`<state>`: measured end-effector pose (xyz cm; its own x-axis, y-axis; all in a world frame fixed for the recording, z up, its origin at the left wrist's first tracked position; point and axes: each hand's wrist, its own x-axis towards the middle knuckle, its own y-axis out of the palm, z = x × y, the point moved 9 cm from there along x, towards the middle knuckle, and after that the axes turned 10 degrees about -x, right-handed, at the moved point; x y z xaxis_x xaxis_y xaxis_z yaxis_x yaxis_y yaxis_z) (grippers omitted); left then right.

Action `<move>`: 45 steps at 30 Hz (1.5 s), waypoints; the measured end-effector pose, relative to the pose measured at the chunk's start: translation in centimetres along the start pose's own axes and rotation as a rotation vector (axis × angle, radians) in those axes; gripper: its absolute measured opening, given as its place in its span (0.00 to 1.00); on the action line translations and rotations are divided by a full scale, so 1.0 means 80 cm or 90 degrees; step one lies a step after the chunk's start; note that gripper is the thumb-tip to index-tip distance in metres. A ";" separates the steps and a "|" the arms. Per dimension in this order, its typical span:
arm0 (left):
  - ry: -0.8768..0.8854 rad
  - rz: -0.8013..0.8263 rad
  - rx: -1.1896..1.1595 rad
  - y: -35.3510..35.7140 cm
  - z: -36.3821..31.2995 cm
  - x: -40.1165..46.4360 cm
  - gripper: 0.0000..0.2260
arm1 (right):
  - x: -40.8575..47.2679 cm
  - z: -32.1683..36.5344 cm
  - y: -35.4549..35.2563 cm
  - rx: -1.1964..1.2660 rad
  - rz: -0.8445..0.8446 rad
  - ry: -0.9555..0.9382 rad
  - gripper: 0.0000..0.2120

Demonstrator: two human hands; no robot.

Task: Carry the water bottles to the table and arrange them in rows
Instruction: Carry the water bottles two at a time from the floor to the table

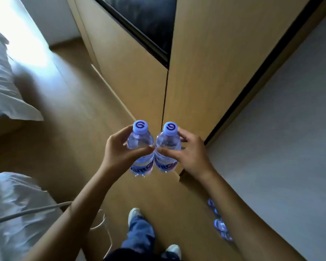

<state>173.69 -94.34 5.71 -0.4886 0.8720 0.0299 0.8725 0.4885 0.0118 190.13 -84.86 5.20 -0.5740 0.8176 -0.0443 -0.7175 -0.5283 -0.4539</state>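
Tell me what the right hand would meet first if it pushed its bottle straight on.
Probably the wooden cabinet front: the right hand and its bottle sit just before it. Depth is unclear; nothing else shows between.

Dim, soft-blurred wide-angle view; window glare upper left.

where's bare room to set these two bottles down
The grey surface on the right is bare from its dark-edged far end to mid-way. Its near edge is crowded: more bottles sit behind the right forearm. The left hand and right hand each hold a bottle over the wooden floor.
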 end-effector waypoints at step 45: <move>0.033 -0.522 -0.023 -0.679 0.064 0.690 0.19 | 0.937 0.271 0.585 -0.029 0.364 -0.095 0.27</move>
<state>99.33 -72.61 1.58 -0.9710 0.2351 0.0441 0.2380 0.9678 0.0817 104.98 -53.30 -0.09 -0.9160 0.3637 -0.1693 -0.2624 -0.8624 -0.4328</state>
